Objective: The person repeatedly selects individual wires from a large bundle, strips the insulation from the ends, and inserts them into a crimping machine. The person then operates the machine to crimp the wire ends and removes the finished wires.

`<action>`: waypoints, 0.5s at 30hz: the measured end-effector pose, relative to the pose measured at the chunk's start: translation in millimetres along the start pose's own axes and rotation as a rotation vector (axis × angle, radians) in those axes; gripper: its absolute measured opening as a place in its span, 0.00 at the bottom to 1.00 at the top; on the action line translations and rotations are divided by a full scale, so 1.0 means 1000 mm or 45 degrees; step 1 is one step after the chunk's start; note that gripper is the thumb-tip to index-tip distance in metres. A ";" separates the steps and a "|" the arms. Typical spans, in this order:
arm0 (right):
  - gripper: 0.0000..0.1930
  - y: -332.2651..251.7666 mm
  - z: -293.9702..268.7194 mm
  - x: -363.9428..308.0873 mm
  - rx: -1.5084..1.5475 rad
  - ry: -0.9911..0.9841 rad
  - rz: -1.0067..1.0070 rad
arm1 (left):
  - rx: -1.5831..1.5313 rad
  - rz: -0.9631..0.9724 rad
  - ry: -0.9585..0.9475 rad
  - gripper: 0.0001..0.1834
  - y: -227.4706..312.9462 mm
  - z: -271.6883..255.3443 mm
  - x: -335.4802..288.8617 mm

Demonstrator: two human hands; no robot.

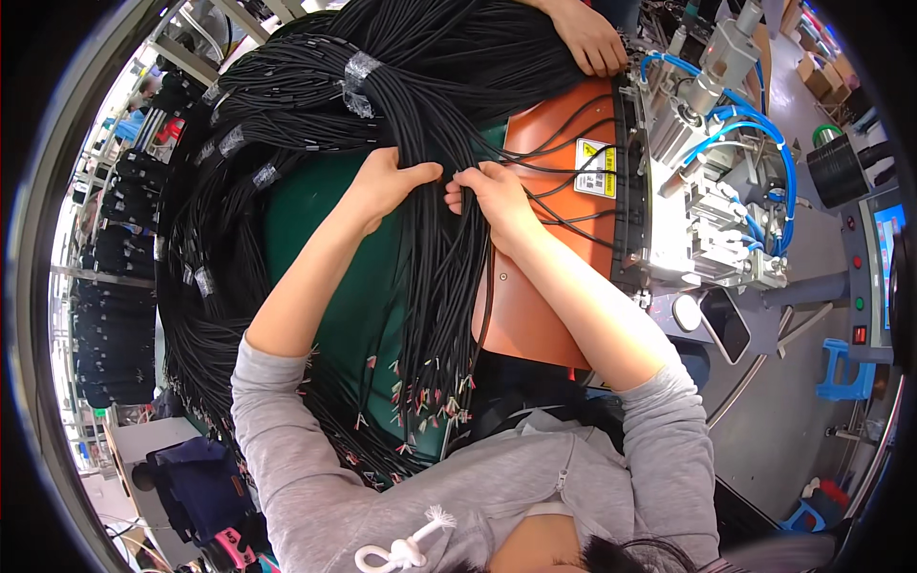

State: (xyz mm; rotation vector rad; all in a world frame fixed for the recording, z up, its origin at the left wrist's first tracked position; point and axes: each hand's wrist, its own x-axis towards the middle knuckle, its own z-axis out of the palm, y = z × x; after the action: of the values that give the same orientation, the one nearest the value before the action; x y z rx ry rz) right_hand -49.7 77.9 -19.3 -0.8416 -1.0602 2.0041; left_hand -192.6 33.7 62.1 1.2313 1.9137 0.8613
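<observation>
A thick bundle of black cables (430,258) hangs in front of me, its stripped ends (435,396) showing small red and white wires toward my body. My left hand (384,188) wraps the bundle's left side, thumb across the top and most fingers hidden behind. On the other side my right hand (492,199) closes its curled fingers round some of the cables. Clear plastic wrap (360,81) binds the bundle farther up. Several single cables run from it across an orange panel (549,296) to the machine at the right.
Another person's hand (589,43) rests at the far end of the orange panel. A metal machine (702,181) with blue air hoses (788,162) stands right. More tied cable bundles (229,143) lie on the green surface (325,220). A phone (724,325) lies at the right.
</observation>
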 end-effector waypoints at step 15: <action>0.09 -0.016 -0.003 -0.005 0.248 -0.168 0.034 | -0.838 -0.027 -0.012 0.12 -0.004 0.015 -0.020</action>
State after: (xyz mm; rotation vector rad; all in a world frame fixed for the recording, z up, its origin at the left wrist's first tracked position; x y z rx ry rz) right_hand -40.0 81.9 -5.4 -0.6312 -0.9103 2.1691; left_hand -176.5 16.1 54.5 0.8044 1.4439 1.3295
